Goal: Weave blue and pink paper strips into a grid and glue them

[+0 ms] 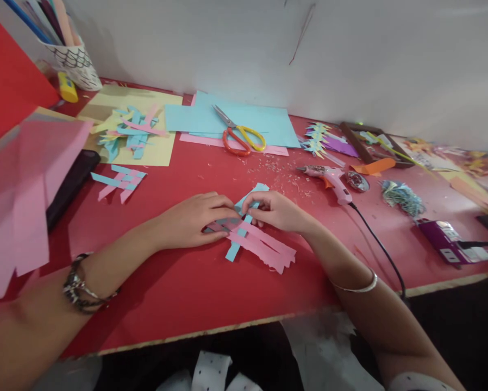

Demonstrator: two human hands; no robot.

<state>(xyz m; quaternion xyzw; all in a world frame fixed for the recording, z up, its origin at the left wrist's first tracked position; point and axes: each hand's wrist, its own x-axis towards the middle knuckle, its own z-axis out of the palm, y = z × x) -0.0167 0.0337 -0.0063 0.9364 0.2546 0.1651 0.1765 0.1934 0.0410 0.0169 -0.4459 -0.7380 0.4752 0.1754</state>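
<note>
Pink paper strips (264,247) with zigzag ends lie crossed with light-blue paper strips (233,251) on the red table, woven over and under. My left hand (199,221) rests over the left end of the pink strips, holding them between thumb and fingers, which hide that end. At the upper side of the weave, my right hand (274,210) has its thumb and index finger closed on a light-blue strip, close to the left fingertips. Off to the left lies a smaller woven pink-and-blue piece (124,182).
Scissors (244,136) lie on light-blue sheets (268,119) at the back. A pink glue gun (329,179) with a black cable is at right, near a purple power strip (443,241). Cut strips (136,130) are piled back left; pink sheets (27,201) stand at far left.
</note>
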